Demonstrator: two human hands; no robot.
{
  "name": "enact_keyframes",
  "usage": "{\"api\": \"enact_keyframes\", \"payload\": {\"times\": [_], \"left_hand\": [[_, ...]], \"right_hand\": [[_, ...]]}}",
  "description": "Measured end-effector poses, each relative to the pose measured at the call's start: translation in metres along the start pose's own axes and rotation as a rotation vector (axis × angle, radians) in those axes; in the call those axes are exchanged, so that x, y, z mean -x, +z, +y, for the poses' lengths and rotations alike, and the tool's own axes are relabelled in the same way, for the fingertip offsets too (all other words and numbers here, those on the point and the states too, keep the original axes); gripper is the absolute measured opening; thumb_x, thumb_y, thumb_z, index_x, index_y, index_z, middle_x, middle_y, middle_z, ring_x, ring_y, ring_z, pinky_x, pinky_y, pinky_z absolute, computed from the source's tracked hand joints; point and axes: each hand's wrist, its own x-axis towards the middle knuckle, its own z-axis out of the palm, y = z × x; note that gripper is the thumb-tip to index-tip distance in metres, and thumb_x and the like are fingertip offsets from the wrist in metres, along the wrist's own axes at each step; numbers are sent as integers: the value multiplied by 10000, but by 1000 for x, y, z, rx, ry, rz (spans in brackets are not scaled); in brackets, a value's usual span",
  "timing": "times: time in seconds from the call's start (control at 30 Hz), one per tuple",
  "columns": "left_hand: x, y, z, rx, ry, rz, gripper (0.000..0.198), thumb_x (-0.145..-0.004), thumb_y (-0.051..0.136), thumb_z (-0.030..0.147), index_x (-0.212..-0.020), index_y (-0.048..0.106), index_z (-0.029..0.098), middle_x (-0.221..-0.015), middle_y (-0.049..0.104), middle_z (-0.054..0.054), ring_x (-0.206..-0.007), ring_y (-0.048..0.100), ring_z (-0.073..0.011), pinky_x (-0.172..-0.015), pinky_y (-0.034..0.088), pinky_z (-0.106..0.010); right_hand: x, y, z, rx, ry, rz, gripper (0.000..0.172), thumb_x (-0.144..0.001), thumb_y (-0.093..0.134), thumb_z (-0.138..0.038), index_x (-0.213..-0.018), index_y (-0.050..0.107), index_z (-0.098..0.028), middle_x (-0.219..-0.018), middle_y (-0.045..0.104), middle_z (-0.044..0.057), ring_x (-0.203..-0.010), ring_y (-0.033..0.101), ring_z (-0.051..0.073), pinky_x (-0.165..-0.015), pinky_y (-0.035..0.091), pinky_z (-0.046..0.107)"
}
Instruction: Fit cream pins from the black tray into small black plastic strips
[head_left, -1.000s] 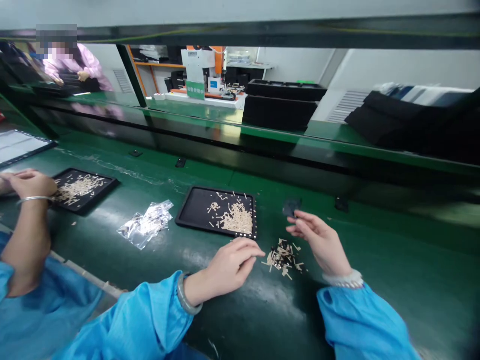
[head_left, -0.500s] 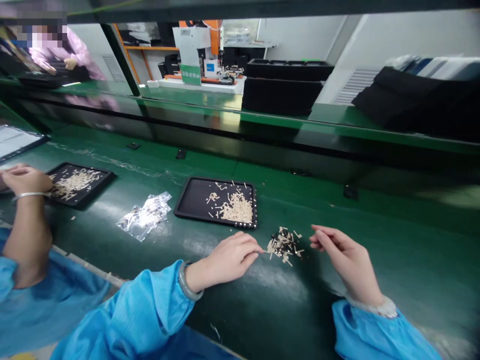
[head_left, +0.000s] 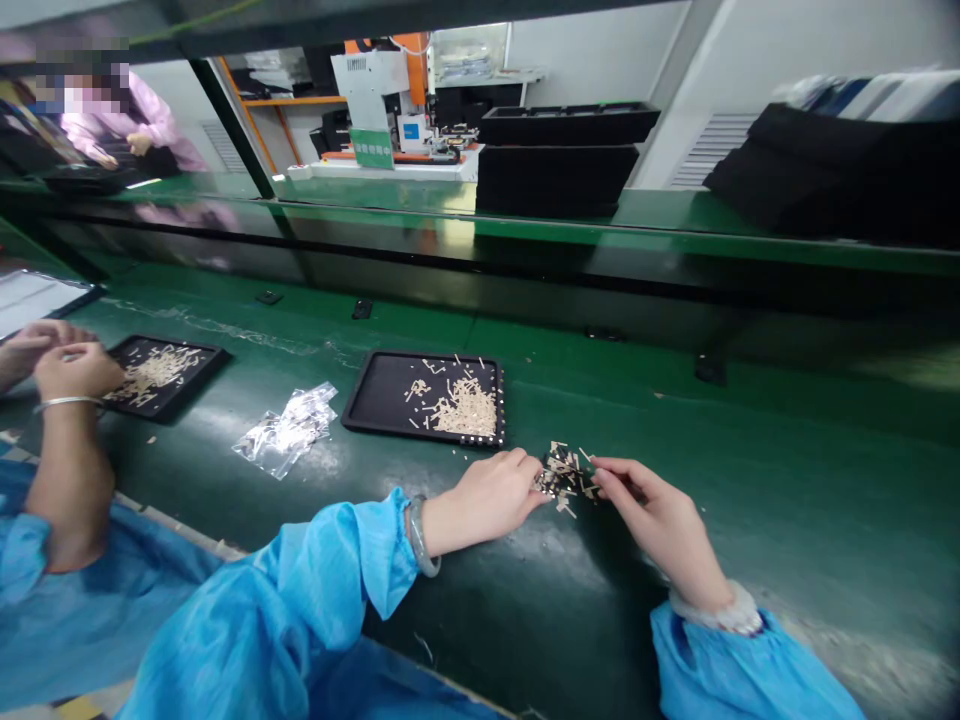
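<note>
A small heap of pale strips and black bits (head_left: 564,472) lies on the green bench between my two hands. My left hand (head_left: 487,500) is at the heap's left edge, thumb and fingers closed together; whatever is between the tips is too small to make out. From the right, my right hand (head_left: 660,515) reaches to the heap's other edge with thumb and forefinger in a pinch, its content also unclear. Behind my left hand a black tray (head_left: 382,395) holds many pale strips (head_left: 469,405), gathered at its right end. Small shiny bits line that tray's right and front rim.
Clear plastic bags (head_left: 289,430) lie left of the tray. Further left, a co-worker's hands (head_left: 75,365) are beside another black tray (head_left: 187,385) of strips. A raised shelf (head_left: 420,205) spans the back, bearing stacked black trays (head_left: 555,180). Another person (head_left: 142,120) stands beyond.
My left hand has moved right, up to the heap, and the thin strip at its fingertips no longer shows. My right hand has moved left to the heap's edge.
</note>
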Motion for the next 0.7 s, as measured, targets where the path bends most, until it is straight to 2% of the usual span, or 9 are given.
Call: {"api": "enact_keyframes", "payload": {"times": [0.13,0.23,0.4,0.57,0.7], "left_hand": [[-8,9,9,-14,-3,40,265,-897,416,325,-1048,498,123,-965,548,-91,-814,598,-216,-668,506,-323],[-14,14,9,-32,-14,48,214,-910,380,282,-962,523,132,-940,548,-71,-753,600,-188,-639,506,-304],[-14,14,3,104,-44,126,225,-927,341,273,-895,530,155,-900,564,-30,-769,596,-142,-716,498,-269],[-15,16,6,20,-70,107,242,-895,408,356,-954,555,173,-947,581,-39,-786,608,-172,-657,497,-277],[-16,16,7,17,-83,112,250,-909,371,303,-933,595,196,-937,608,-21,-789,615,-164,-655,481,-261]], "right_hand": [[0,4,-2,32,-62,6,271,-831,508,-404,-942,647,-199,-927,694,55,-811,639,213,-726,492,310],[0,7,0,52,-83,15,268,-840,491,-398,-952,641,-205,-934,695,53,-826,642,215,-721,499,310],[-1,14,3,101,-189,9,224,-857,473,-357,-935,634,-223,-932,682,48,-852,632,216,-772,485,338],[-1,19,5,135,-273,11,198,-873,459,-321,-937,621,-226,-910,666,47,-874,608,219,-790,471,360],[-2,18,8,157,-286,22,197,-880,455,-315,-945,614,-220,-912,659,52,-884,594,225,-800,463,378]]}}
